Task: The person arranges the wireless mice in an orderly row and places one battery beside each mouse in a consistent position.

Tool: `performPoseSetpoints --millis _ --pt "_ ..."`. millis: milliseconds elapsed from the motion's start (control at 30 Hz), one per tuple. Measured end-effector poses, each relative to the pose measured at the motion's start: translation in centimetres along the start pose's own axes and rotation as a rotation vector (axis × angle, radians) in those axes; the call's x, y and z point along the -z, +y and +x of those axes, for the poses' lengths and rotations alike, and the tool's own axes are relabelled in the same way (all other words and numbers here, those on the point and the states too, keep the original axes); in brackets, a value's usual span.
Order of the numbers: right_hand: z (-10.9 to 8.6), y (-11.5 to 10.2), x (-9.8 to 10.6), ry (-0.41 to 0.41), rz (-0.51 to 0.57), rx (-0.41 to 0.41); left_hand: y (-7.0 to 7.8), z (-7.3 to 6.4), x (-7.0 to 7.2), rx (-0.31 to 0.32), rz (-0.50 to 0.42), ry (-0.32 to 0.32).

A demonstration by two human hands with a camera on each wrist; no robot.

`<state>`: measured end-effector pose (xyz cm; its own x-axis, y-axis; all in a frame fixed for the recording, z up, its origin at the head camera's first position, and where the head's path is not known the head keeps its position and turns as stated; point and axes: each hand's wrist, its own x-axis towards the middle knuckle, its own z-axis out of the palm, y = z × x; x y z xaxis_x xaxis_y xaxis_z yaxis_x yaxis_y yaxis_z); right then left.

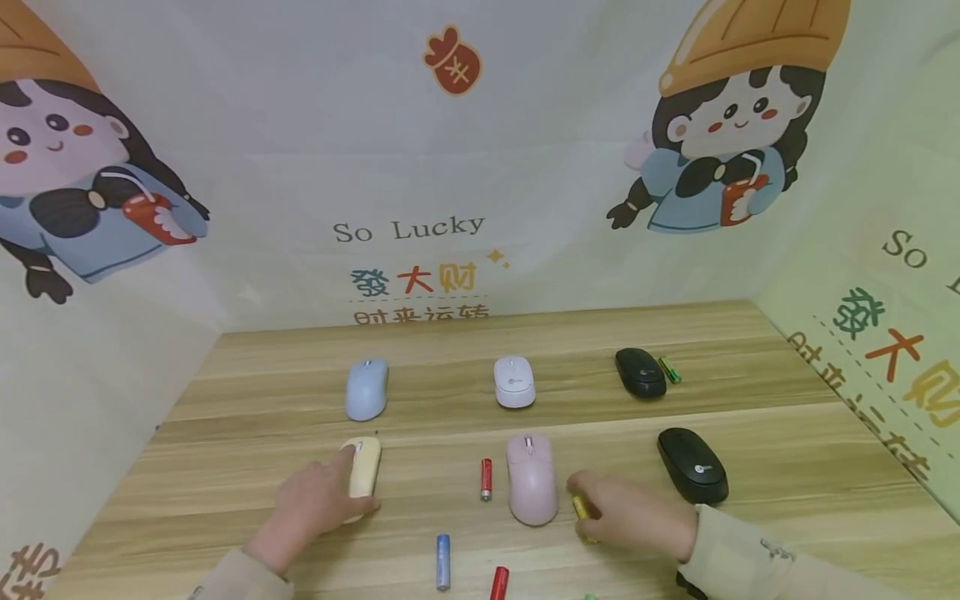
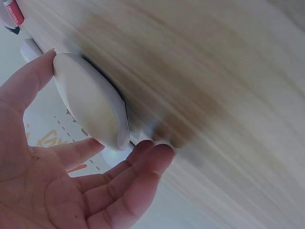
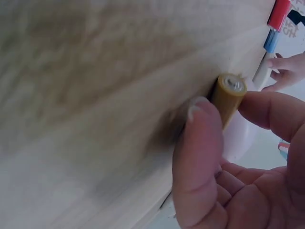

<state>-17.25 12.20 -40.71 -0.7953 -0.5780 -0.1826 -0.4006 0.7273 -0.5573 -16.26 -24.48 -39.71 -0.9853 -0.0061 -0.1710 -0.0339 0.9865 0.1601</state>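
My left hand [image 1: 313,500] is at a pale yellow computer mouse [image 1: 367,468] lying on the table at left. In the left wrist view, thumb and index finger pinch that mouse from opposite sides, while the other fingers curl loosely beside it. Over at right, my right hand [image 1: 637,514] holds a yellow battery [image 3: 228,98] between thumb and forefinger, close over the wood. One metal end of the battery faces the right wrist camera. Just left of this hand sits a pink mouse [image 1: 532,483], with a red battery [image 1: 486,479] along its left side.
Behind stand a light blue mouse [image 1: 367,390], a white mouse [image 1: 514,382] and a black mouse [image 1: 640,372] with a green battery [image 1: 670,370] beside it. Another black mouse [image 1: 693,467] is at right. Nearer lie a blue battery [image 1: 443,562] and a red battery [image 1: 498,584]. Printed cloth walls enclose the table.
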Motion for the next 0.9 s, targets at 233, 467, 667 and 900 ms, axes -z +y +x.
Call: performPoseSetpoints --millis 233,467,667,900 --pt "-0.1 0.2 -0.9 0.055 -0.034 0.039 0.1 -0.1 0.1 -0.008 0.004 0.005" --pt "-0.1 0.2 -1.1 0.081 -0.043 0.062 0.0 0.0 0.1 -0.005 0.007 0.003" --pt "-0.2 0.3 -1.2 0.083 -0.045 0.055 0.1 -0.1 0.1 -0.006 0.014 -0.001" --pt "-0.2 0.4 -1.2 0.08 -0.038 0.061 0.2 -0.1 0.2 0.005 0.012 -0.014"
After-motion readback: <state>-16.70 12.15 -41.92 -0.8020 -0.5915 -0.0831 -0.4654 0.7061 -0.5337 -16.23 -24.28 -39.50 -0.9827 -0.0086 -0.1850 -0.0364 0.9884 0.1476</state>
